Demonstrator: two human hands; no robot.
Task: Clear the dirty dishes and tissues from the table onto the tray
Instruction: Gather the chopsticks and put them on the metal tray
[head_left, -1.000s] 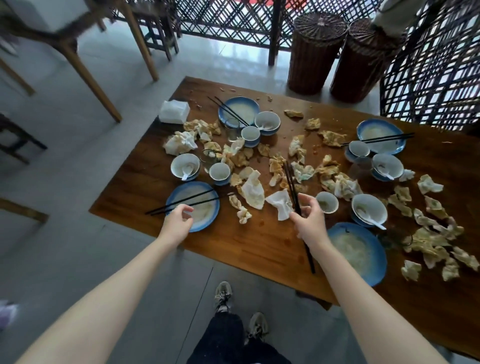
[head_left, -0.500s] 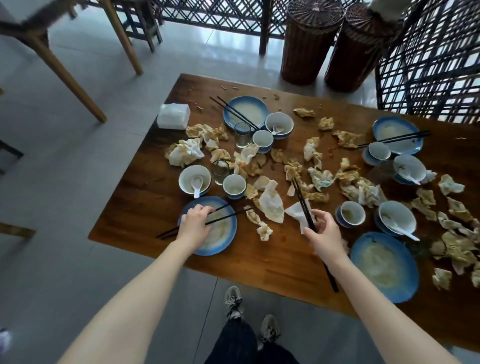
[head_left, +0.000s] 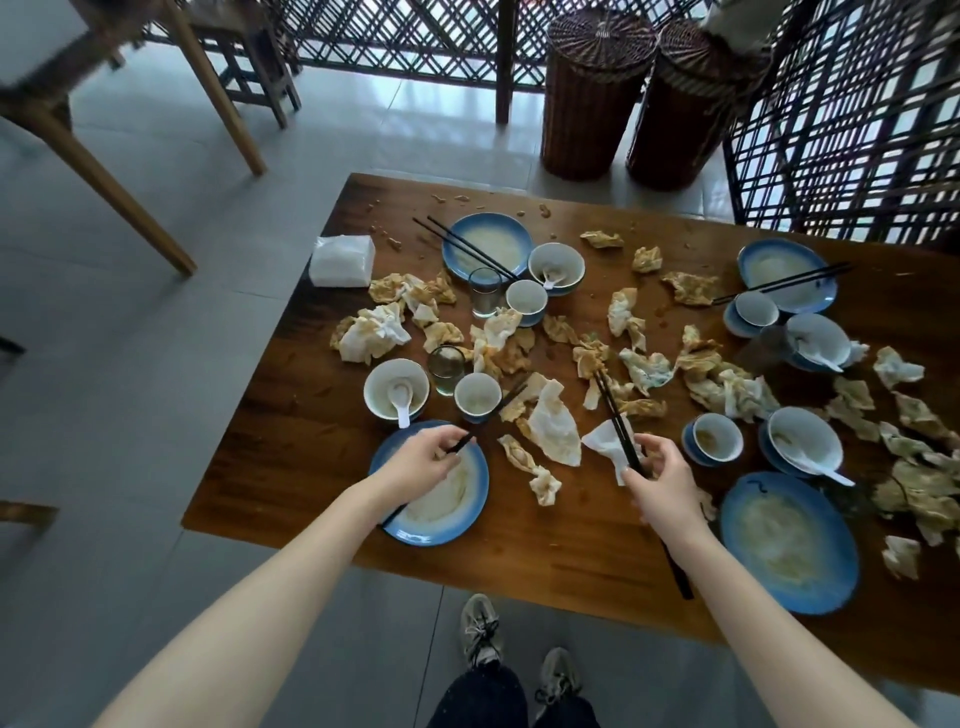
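Progress: nothing is judged cleared yet. No tray is seen in the head view, so where things are to be put cannot be stated.

Desk (head_left: 291, 415): the full load is still carried.

Plates: four are left. The near-left plate (head_left: 457, 514) is directly under the left hand (head_left: 421, 462). The near-right plate (head_left: 789, 540) is just right of the right hand (head_left: 667, 486). The far-left plate (head_left: 488, 247) and far-right plate (head_left: 787, 275) are well beyond both hands, and each still bears chopsticks.

Bowls: one bowl (head_left: 396, 387), with a spoon in it, is noted just beyond the left hand. Others are noted to the right of the right hand.

Tissues (head_left: 556, 426): crumpled pieces are strewn between and beyond the hands, none gathered.

Left chopsticks (head_left: 498, 408): these are pinched in the curled fingers of the left hand. The long axis is diagonal. The near end lies over the near-left plate under the wrist, and the far end points away and rightward.

Right chopsticks (head_left: 615, 415): these are gripped by the right hand. The long axis runs from under the forearm, away and leftward, across a white tissue. The far ends of both pairs converge beyond the hands. The eating tips cannot be told.
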